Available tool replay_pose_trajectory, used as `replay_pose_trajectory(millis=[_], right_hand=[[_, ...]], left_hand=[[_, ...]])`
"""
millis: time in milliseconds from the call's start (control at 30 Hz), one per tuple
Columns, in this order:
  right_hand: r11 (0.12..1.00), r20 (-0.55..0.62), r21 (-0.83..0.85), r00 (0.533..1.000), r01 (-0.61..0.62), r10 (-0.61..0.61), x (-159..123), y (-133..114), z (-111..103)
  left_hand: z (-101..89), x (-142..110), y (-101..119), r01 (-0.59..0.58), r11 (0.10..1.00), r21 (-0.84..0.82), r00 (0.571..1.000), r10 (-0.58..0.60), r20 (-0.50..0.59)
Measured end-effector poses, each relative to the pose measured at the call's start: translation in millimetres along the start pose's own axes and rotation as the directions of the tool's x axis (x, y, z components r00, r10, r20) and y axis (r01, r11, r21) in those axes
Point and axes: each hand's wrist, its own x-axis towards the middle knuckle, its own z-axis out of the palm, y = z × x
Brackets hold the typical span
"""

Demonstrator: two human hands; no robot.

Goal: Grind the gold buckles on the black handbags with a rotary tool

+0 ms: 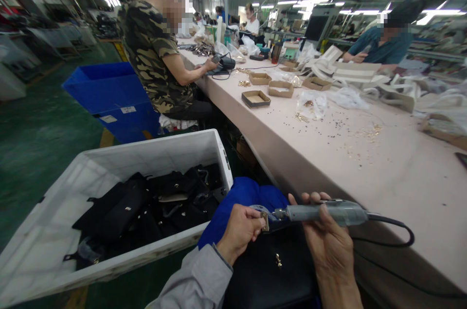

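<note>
My right hand [330, 241] is wrapped round a grey electric screwdriver [328, 212], held level with its tip pointing left and a black cord trailing from its rear. My left hand [241, 231] pinches a small gold-coloured metal clasp [264, 221] right at the screwdriver's tip. Whether the tip touches the clasp I cannot tell. Below both hands a black bag [270, 270] lies on my lap, with a gold fitting [278, 260] on its front. Blue cloth [248, 192] shows behind my left hand.
To the left stands a white bin [146, 153] holding several black bags [127, 207]. The long table [386, 187] on the right carries small cardboard trays [256, 99], scattered metal bits and plastic bags. A person in camouflage [153, 51] sits ahead beside a blue bin [109, 90]; another person works across the table.
</note>
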Motion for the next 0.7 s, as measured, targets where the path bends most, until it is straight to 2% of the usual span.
replay_pose_trajectory(millis=[400,700], right_hand=[[0.999,0.005,0.021,1.000,-0.027,0.027,0.7,2.4,-6.5],[1.000,0.002,0.004,1.000,-0.022,0.022,-1.6,-2.3,-2.3]], left_hand=[[4.0,-6.3,7.9,0.003,0.999,0.035,0.999,-0.001,-0.040],[5.3,-8.6,9.5,-0.020,0.996,0.082,0.999,0.023,-0.024]])
